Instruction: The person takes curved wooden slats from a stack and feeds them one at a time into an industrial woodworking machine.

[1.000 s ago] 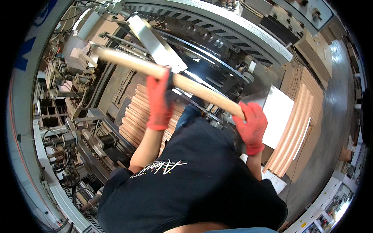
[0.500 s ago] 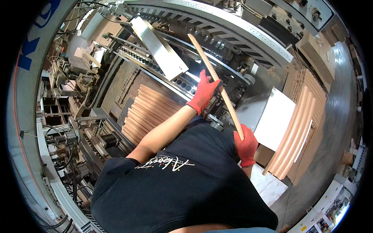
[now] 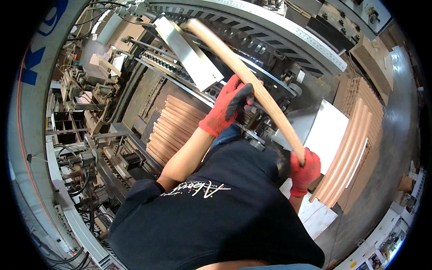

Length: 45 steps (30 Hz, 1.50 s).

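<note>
A long, light wooden strip slants across in front of me, its far end over the machine bed. My left hand, in a red glove with dark patches, is closed around the middle of the strip, thumb against its near side. At the strip's near right end, my right hand, also red-gloved, grips the wood. Some of its fingers are hidden. Left of my left forearm lies a stack of similar wooden strips. Several more strips rest side by side to the right of my right hand.
A pale metal bar lies across the machine rails beyond my left hand. A white panel stands between the machine and the right-hand strips. Machine parts with cables fill the left side. Boards lie at the far right.
The strip has been raised closer to me and turned, now showing a broader face. Its far end has swung left. My right hand has moved right, and my left slightly nearer and left.
</note>
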### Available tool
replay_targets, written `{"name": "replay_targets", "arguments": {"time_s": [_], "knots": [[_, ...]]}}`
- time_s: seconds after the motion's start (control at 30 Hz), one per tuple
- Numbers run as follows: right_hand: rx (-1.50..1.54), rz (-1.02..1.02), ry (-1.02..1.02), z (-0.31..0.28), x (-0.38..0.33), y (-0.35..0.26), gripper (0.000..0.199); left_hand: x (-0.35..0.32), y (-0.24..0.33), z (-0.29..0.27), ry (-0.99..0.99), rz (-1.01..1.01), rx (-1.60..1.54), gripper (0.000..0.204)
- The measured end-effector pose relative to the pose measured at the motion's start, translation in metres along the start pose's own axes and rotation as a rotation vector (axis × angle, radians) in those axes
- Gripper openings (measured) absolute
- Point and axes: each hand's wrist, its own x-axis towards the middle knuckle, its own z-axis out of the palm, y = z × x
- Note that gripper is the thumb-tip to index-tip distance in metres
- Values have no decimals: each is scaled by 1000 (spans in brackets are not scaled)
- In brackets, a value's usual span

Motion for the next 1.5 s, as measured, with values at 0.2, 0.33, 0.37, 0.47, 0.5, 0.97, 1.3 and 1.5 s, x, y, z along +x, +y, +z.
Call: {"name": "replay_targets", "arguments": {"time_s": [0.2,0.33,0.37,0.47,0.5,0.97,1.3,1.5], "knots": [[-157,8,471,-8,47,13,39,-59,40,21,-166,110,-63,44],[-339,1,580,-11,71,13,50,-73,36,22,-240,211,-129,41],[-349,-2,609,-11,74,14,51,-76,36,22,-237,228,-120,40],[-383,-12,622,-14,80,10,51,-78,29,13,-253,305,-104,44],[-388,-31,625,-14,81,11,52,-80,26,7,-229,319,-64,45],[-314,-30,566,-4,85,10,51,-89,34,4,-207,403,44,54],[-376,4,548,3,86,6,48,-96,49,21,-176,390,103,49],[-351,56,515,13,82,13,47,-101,52,20,-120,401,4,50]]}}
